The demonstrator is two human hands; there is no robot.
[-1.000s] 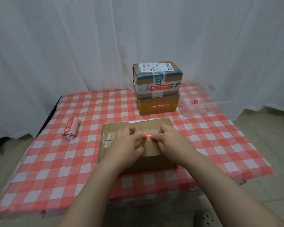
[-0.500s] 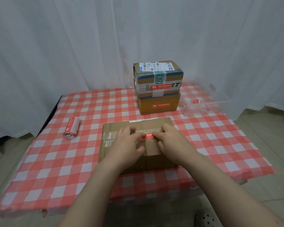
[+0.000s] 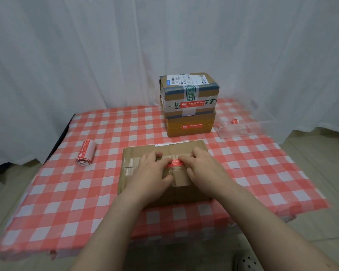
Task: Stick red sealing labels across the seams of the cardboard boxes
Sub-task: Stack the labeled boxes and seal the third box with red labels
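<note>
**Head view: both hands pressing a red label onto the near box**

The head view looks down on a table [image 3: 53,192] under a red-and-white checked cloth, with a white curtain [image 3: 86,55] hanging behind it. Close to the near edge lies a flat cardboard box [image 3: 181,180], taped along its top. A red sealing label [image 3: 174,163] lies across the taped seam in the middle of the lid.

The left hand [image 3: 151,173] is spread flat on the box top, fingers loosely apart, its fingertips on the left end of the label. The right hand [image 3: 204,167] lies flat too, fingers together, its fingertips on the label's right end. Neither hand grips anything; both simply press down, and only the middle stretch of the label shows between them.

Further back, two more boxes are stacked. The lower box [image 3: 188,127] carries a red label on its front face, and the upper box [image 3: 188,92], bound in green-printed tape with a white shipping slip on top, has one as well.

Left of the near box, well apart, lies a roll of red labels [image 3: 86,155]. At the far right sits a clear plastic tray [image 3: 243,128] with small red-and-white scraps in it.
</note>
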